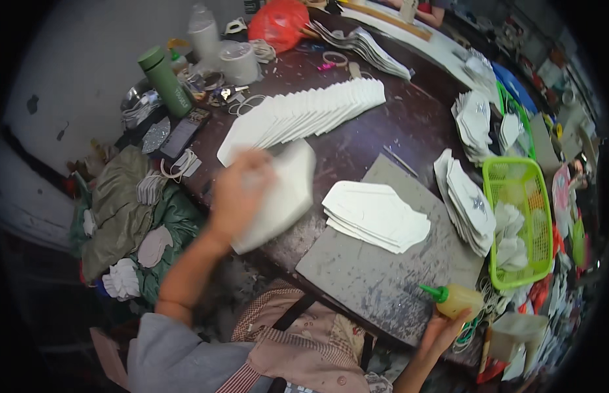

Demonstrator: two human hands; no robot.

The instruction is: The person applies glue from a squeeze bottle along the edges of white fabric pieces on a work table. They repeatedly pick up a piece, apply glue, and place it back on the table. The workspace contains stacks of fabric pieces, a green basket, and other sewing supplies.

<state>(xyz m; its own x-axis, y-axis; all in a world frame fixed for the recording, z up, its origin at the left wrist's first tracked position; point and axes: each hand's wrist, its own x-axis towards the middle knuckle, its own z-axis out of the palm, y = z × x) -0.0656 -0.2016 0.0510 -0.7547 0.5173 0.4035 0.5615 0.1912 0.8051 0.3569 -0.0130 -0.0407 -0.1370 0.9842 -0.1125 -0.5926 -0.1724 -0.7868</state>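
Note:
My left hand [241, 193] is smeared by motion and grips a white cut-out sheet [292, 187], which is blurred along with it. Just beyond lies a long fanned row of white cut-outs [317, 111], overlapping one another. My right hand [443, 335] is wrapped round a squeeze bottle [460, 301] of yellowish liquid with a green nozzle, held tilted at the board's near right corner. Between my hands, a small stack of white cut-outs [376, 216] rests on the grey, stained board [357, 278].
Stacked pieces with silver marks [467, 200] stand beside a green basket [547, 262] holding white pieces. A green flask [165, 82], white tub [239, 63] and red plastic bag [278, 25] occupy the far left. A thin tool [400, 162] lies by the board; another person's arm [430, 14] shows far off.

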